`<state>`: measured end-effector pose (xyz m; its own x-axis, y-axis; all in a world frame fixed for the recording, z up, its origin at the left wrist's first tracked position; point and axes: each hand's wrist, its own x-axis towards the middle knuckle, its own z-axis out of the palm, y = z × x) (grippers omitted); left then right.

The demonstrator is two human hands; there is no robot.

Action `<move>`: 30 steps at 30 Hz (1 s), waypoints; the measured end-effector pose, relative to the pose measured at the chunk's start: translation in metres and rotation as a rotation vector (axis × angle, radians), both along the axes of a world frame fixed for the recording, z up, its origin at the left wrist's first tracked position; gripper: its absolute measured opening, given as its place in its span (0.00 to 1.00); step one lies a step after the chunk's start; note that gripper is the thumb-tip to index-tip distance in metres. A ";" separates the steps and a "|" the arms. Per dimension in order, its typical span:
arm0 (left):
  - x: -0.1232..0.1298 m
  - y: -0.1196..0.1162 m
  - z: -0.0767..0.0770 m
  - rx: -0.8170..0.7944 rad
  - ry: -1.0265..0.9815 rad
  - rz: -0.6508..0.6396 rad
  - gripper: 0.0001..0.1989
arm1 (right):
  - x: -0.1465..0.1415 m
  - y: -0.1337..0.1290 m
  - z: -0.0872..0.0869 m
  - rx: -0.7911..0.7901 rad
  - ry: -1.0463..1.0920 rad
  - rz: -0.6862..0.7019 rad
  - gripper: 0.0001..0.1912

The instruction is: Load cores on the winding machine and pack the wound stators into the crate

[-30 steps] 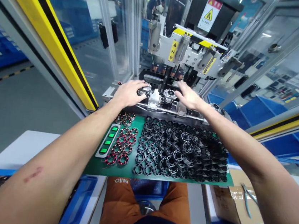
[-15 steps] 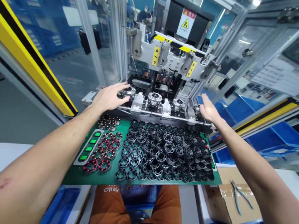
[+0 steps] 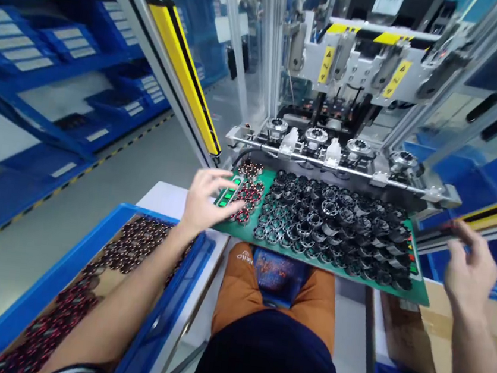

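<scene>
My left hand (image 3: pixel 205 202) hovers by the left edge of the green board, thumb and fingers spread and nothing between them. Just beyond it are a panel with green buttons (image 3: pixel 228 192) and copper-wound stator rings (image 3: pixel 252 193), partly covered by the fingers. My right hand (image 3: pixel 473 266) is off the board's right edge, slightly blurred, with bent fingers apart from the thumb and no part visible in it. Black ring-shaped cores (image 3: pixel 329 220) stand in rows and stacks across the board. Behind them, round fixtures (image 3: pixel 316 137) on the machine's rail each carry a ring-shaped part.
A blue tray (image 3: pixel 126 213) of wound rings lies at lower left. Yellow-and-black posts (image 3: pixel 184 77) flank the machine opening. Its metal head (image 3: pixel 356 67) overhangs the fixtures. A cardboard box (image 3: pixel 434 327) is at right, and blue shelving (image 3: pixel 45 37) stands far left.
Both hands have drawn back from the end fixtures, the left to the board's left edge, the right past its right edge. The view has swung left, bringing the tray of wound rings into sight.
</scene>
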<state>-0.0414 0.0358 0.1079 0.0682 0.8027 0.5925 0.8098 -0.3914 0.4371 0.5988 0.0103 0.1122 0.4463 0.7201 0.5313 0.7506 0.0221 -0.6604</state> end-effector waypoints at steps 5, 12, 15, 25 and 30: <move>0.013 -0.067 -0.042 -0.149 0.214 -0.035 0.11 | -0.014 -0.067 -0.102 -0.012 0.142 -0.143 0.30; 0.030 -0.041 -0.058 -0.208 0.236 -0.042 0.05 | -0.012 -0.068 -0.126 0.066 0.089 -0.195 0.30; 0.032 -0.040 -0.062 -0.194 0.178 -0.053 0.07 | -0.009 -0.074 -0.133 0.062 0.064 -0.197 0.35; 0.040 -0.048 -0.025 0.111 -0.690 0.108 0.17 | -0.001 -0.075 -0.139 0.011 -0.074 -0.158 0.25; 0.073 -0.137 -0.060 -0.158 -0.884 0.039 0.12 | 0.002 -0.077 -0.141 0.008 -0.104 -0.113 0.20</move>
<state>0.0314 -0.1008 0.0478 -0.3894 0.8716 0.2980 0.1632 -0.2531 0.9536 0.6012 -0.0663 -0.0291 0.4667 0.6637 0.5845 0.8129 -0.0616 -0.5791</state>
